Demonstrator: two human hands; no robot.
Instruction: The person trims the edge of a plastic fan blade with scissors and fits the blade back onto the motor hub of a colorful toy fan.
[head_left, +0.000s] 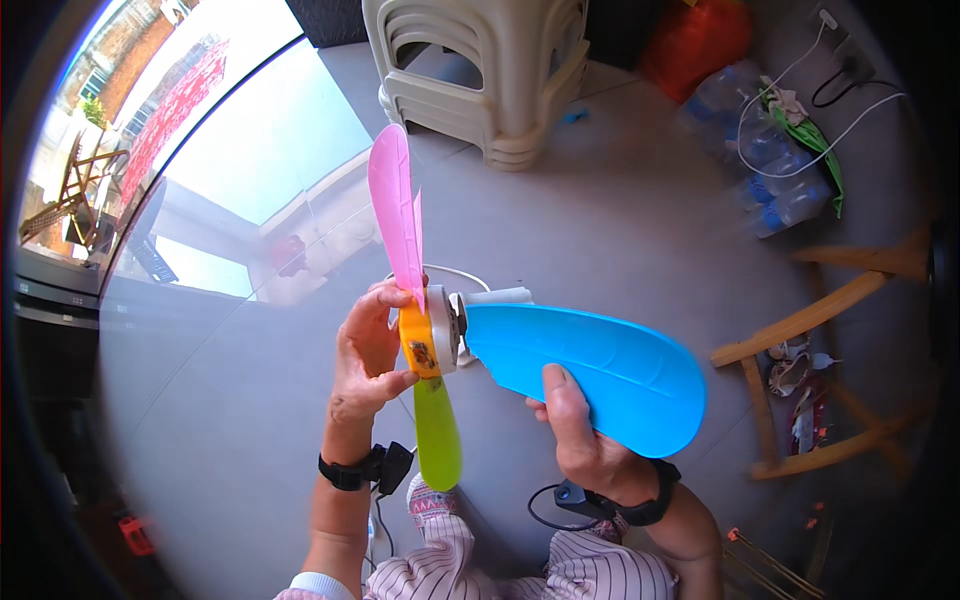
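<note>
A small fan with colourful plastic blades is held up in front of me. My left hand [362, 350] grips its yellow hub [412, 335], thumb below and fingers above. A white motor housing [441, 330] sits against the hub's right side. One pink blade [391, 200] points up, and a green blade [438, 440] hangs down. The large blue blade [610, 370] reaches to the right from a dark fitting beside the housing. My right hand [585, 435] is closed on its lower edge, thumb on the near face; most fingers are hidden behind it.
Stacked cream plastic stools [440, 110] stand at the far side. Plastic bottles [770, 190] and a red bag [705, 45] lie at the far right, near a white cable [850, 150]. A wooden folding frame [800, 340] is at right. Sunlight reflects off the tiled floor [250, 400].
</note>
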